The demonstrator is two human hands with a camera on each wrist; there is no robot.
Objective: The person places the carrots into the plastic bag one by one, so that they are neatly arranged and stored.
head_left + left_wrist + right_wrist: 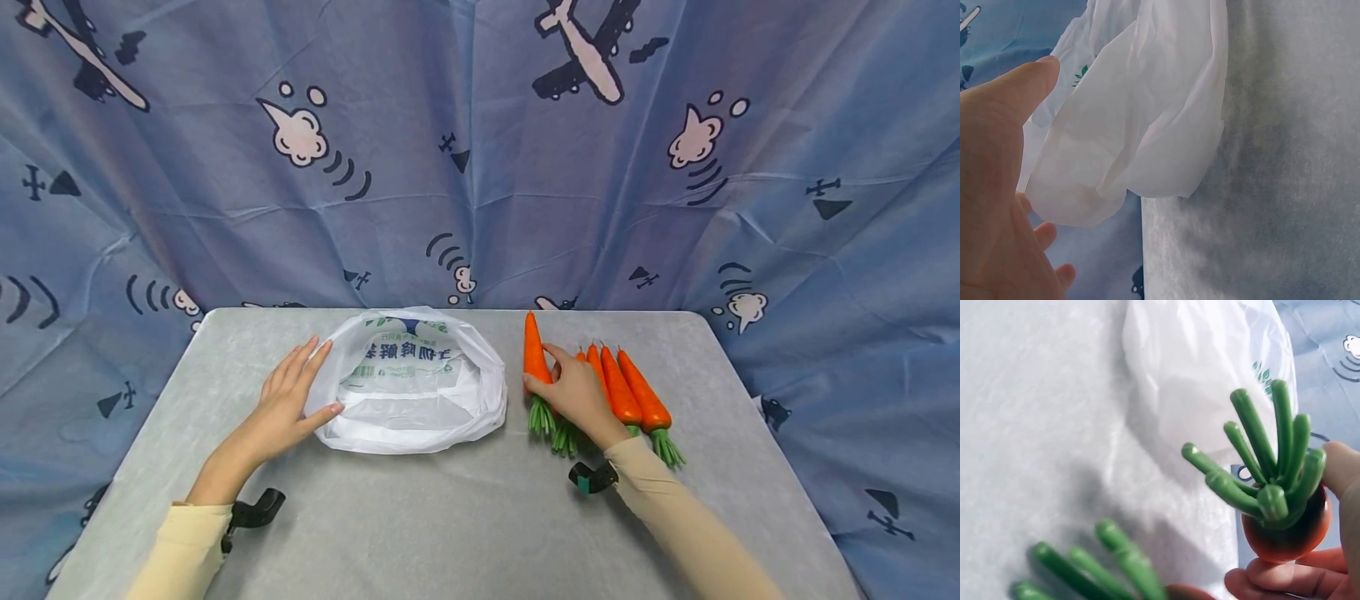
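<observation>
A white plastic bag with printed characters stands with its mouth spread wide on the table. My left hand rests at the bag's left rim, fingers straight and spread, the thumb at the front edge; the left wrist view shows the bag beside the thumb. My right hand pinches an orange carrot between thumb and fingers, its tip pointing away and its green stalks toward me. In the right wrist view the held carrot's stalks face the camera, with the fingers around its thick end.
Several more carrots lie side by side on the grey table, beneath and right of my right hand. Another carrot's stalks show below the held one. A blue curtain with airplane prints hangs behind the table's far edge.
</observation>
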